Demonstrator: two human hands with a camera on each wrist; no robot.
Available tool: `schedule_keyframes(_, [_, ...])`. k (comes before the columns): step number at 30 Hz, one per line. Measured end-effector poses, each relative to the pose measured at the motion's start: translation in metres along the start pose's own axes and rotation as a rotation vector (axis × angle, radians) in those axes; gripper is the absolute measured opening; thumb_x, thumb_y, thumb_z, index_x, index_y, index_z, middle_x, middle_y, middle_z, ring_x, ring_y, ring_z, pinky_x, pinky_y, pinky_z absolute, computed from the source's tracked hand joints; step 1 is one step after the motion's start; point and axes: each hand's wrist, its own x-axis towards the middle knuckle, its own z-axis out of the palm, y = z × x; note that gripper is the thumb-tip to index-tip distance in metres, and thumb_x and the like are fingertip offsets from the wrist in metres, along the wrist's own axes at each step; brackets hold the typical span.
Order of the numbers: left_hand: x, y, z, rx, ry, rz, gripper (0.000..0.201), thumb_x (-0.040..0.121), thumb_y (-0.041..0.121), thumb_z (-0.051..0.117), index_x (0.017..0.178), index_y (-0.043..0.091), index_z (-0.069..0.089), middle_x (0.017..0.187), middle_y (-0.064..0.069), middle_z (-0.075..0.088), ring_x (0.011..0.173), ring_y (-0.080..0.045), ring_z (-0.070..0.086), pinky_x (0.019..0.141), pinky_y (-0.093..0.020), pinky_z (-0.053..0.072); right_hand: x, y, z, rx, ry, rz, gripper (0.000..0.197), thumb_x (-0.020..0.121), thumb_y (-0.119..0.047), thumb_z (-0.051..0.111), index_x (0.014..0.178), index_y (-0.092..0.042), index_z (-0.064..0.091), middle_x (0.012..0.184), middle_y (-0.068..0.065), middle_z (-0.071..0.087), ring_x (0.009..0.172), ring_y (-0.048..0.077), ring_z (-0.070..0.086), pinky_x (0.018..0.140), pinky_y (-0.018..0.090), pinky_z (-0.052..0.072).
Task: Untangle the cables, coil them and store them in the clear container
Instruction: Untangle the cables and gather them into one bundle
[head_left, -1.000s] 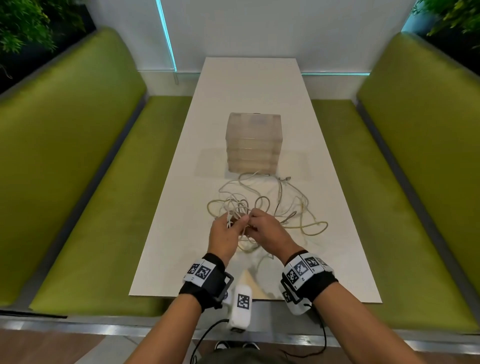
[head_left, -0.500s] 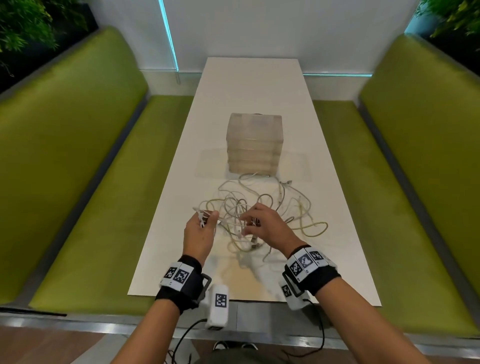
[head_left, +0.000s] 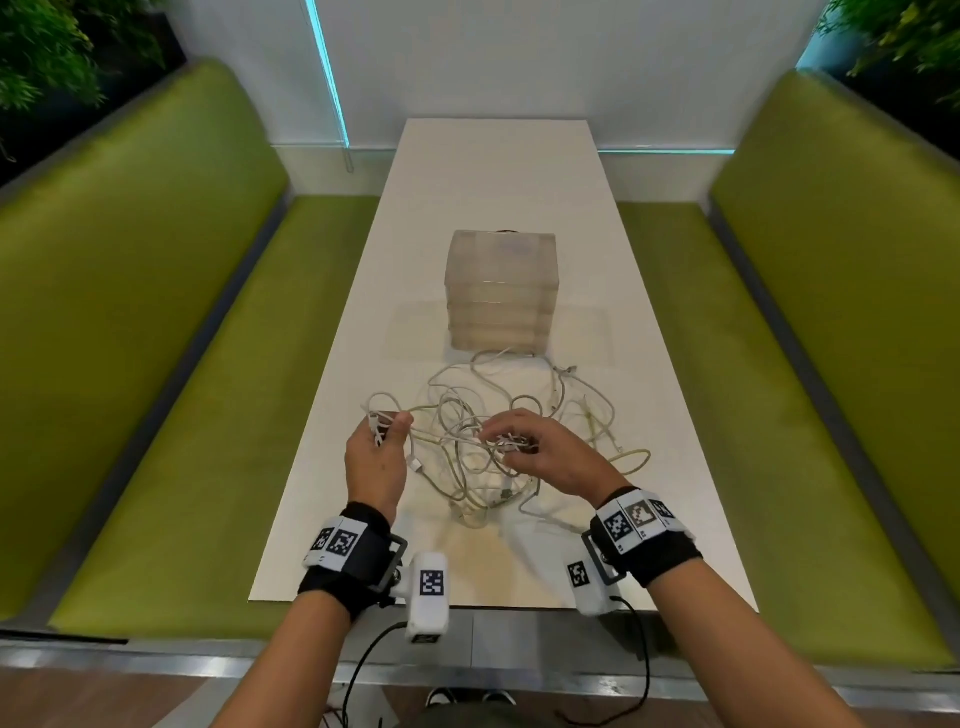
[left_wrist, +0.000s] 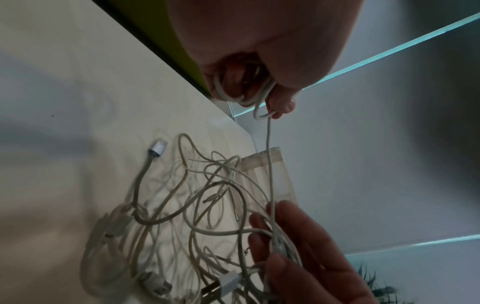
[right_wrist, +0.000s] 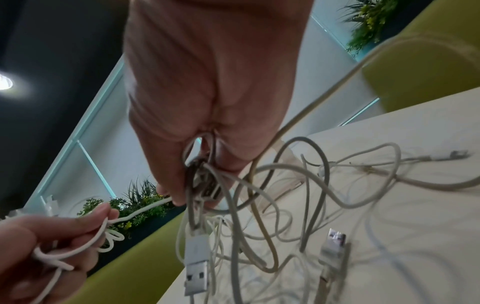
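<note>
At about 8 o'clock on the white table (head_left: 498, 171), the left hand (head_left: 375, 464) pinches a few small loops of thin white cable (left_wrist: 269, 156) in curled fingers. Toward 5 o'clock, the right hand (head_left: 551, 457) grips a bunch of the tangled cables (head_left: 498, 441), lifted off the table. The clear container (head_left: 501, 291) stands at 12 o'clock, just beyond the tangle.

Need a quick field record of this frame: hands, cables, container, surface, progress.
left hand: pinches small loops of a thin white cable, raised off the table
right hand: grips a bunch of strands at the tangle's middle
cables: pale, still knotted together on the table, several USB plugs loose
clear container: stacked tiers, upright beyond the tangle, no cables visible inside
table: white, between green benches
progress: nothing coiled or stored yet
</note>
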Motion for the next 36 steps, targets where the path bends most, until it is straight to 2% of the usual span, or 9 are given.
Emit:
schedule_keyframes(3, [0.007,0.003,-0.008,-0.087,0.127,-0.088,0.011,0.093,0.022,0.059,0.083,0.021,0.06,0.086,-0.01,0.063,0.088,-0.018,0.052,0.089,-0.044,0.046,0.002,0.009,-0.004,-0.024,0.109,0.023,0.039,0.08,0.014,0.053,0.1,-0.015,0.069,0.114,-0.003,0.06,0.105,0.013,0.06,0.086,0.014,0.047])
schedule_keyframes(6, [0.018,0.008,-0.027,-0.135,0.139,-0.076,0.01,0.094,0.02,0.058,0.085,0.015,0.06,0.073,-0.003,0.054,0.078,-0.02,0.044,0.065,-0.032,0.042,-0.002,0.024,-0.014,0.024,0.202,0.088,0.036,0.085,0.01,0.053,0.101,-0.018,0.069,0.117,-0.001,0.06,0.103,0.02,0.063,0.09,0.035,0.054])
schedule_keyframes(11, [0.006,0.014,-0.03,0.051,-0.153,0.037,0.017,0.094,0.018,0.058,0.096,0.002,0.063,0.062,0.004,0.045,0.058,-0.01,0.039,0.052,-0.019,0.033,-0.002,0.016,-0.018,-0.293,-0.015,0.207,0.031,0.085,-0.031,0.069,0.116,-0.027,0.066,0.137,-0.005,0.053,0.122,0.007,0.048,0.099,0.022,0.035])
schedule_keyframes(14, [-0.005,0.008,-0.027,0.094,-0.251,0.056,0.019,0.093,0.017,0.058,0.095,-0.001,0.063,0.056,0.011,0.047,0.053,-0.003,0.042,0.053,-0.018,0.034,-0.007,-0.001,-0.017,-0.395,-0.064,0.302,0.041,0.085,-0.049,0.063,0.124,-0.036,0.06,0.138,-0.007,0.054,0.126,0.012,0.048,0.098,0.027,0.038])
schedule_keyframes(24, [-0.031,-0.021,-0.033,0.37,-0.67,0.138,0.019,0.092,0.024,0.062,0.074,0.021,0.056,0.057,0.018,0.054,0.054,0.001,0.045,0.057,-0.014,0.035,-0.051,-0.051,-0.004,-0.663,-0.113,0.384,0.04,0.097,-0.027,0.051,0.136,-0.03,0.05,0.137,0.001,0.055,0.124,0.019,0.051,0.097,0.028,0.038])
schedule_keyframes(27, [-0.041,-0.016,-0.031,0.511,-0.828,0.14,0.015,0.09,0.027,0.064,0.077,0.023,0.059,0.066,0.015,0.056,0.058,0.005,0.049,0.059,-0.011,0.035,-0.06,-0.056,0.006,-0.479,-0.081,0.216,0.061,0.086,-0.034,0.067,0.141,-0.036,0.04,0.139,-0.006,0.049,0.112,0.011,0.054,0.093,0.025,0.041])
schedule_keyframes(30, [-0.054,-0.011,-0.027,0.657,-1.035,0.154,0.018,0.088,0.032,0.064,0.074,0.024,0.057,0.069,0.01,0.057,0.058,0.005,0.049,0.057,-0.014,0.035,-0.064,-0.051,0.03,-0.187,-0.215,0.137,0.085,0.073,-0.047,0.076,0.144,-0.045,0.029,0.153,-0.015,0.029,0.136,0.002,0.03,0.109,0.025,0.029])
schedule_keyframes(33, [-0.061,-0.011,-0.029,0.721,-1.158,0.126,0.036,0.079,0.053,0.062,0.088,0.019,0.063,0.084,-0.003,0.066,0.07,-0.006,0.056,0.067,-0.026,0.044,-0.066,-0.035,0.051,-0.1,-0.225,0.147,0.064,0.073,-0.039,0.078,0.132,-0.035,0.053,0.135,-0.014,0.054,0.122,0.0,0.047,0.102,0.023,0.038])
schedule_keyframes(36, [-0.065,-0.011,-0.04,0.55,-1.176,-0.028,0.029,0.082,0.04,0.071,0.105,0.025,0.064,0.101,0.0,0.068,0.085,-0.009,0.062,0.077,-0.024,0.049,-0.073,-0.023,0.053,-0.007,-0.103,0.169,0.028,0.075,-0.026,0.078,0.101,-0.023,0.071,0.097,-0.008,0.07,0.092,0.005,0.063,0.084,0.027,0.049])
